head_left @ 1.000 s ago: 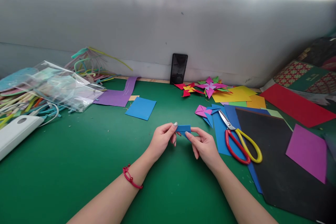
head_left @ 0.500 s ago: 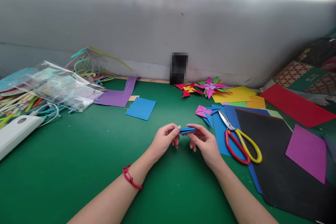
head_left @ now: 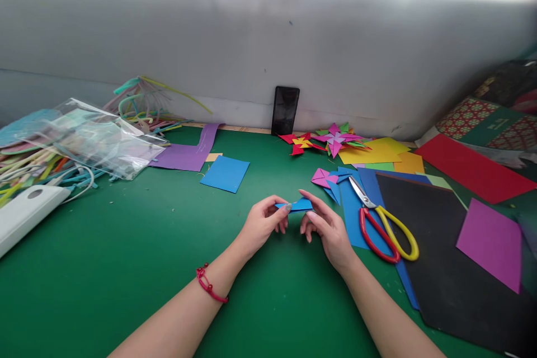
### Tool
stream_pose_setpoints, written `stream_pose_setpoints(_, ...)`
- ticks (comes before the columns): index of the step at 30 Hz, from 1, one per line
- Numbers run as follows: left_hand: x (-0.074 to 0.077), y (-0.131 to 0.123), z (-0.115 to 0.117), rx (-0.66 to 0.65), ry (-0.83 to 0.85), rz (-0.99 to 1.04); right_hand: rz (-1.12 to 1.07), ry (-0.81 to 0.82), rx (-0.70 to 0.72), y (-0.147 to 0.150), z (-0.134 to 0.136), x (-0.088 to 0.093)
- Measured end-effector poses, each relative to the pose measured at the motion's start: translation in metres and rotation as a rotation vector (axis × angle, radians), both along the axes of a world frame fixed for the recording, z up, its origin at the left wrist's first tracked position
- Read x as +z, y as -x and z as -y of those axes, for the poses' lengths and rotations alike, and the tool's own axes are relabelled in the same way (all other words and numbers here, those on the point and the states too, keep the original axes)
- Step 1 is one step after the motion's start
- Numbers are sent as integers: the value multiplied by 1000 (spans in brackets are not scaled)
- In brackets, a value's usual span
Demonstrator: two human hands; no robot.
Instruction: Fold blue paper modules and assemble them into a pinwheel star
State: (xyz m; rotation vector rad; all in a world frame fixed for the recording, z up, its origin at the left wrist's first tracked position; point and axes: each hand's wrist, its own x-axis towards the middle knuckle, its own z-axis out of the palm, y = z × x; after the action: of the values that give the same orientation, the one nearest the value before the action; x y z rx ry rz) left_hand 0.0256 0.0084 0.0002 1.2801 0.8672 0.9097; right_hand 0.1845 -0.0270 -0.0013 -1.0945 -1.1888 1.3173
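Between my hands, above the green table, is a small folded strip of blue paper [head_left: 300, 205]. Its left part is pinched between the thumb and fingers of my left hand [head_left: 265, 222], which wears a red bracelet at the wrist. My right hand [head_left: 329, 232] is around the strip's right end, its index finger raised above the paper and its thumb just below. Those two fingers are apart; whether either one touches the paper is hard to tell. Just beyond lies a pink and blue folded paper piece [head_left: 325, 178]. A flat blue paper square [head_left: 225, 174] lies to the left.
Scissors [head_left: 377, 218] with red and yellow handles rest on blue sheets and a black board [head_left: 453, 268] at right. Folded paper flowers [head_left: 335, 139] and a phone [head_left: 286, 111] are at the back. Pipe cleaners [head_left: 25, 173], a clear bag [head_left: 104, 137] and a white power strip [head_left: 31, 215] fill the left.
The blue strip has tilted so more of its face shows. My right index finger has lifted and spread from the thumb. My left hand keeps its hold.
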Motion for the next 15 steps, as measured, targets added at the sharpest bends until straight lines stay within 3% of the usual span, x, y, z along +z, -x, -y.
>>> stream_pose_setpoints(15, 0, 0, 2, -15, 30, 60, -85, -12, 44, 0, 0, 0)
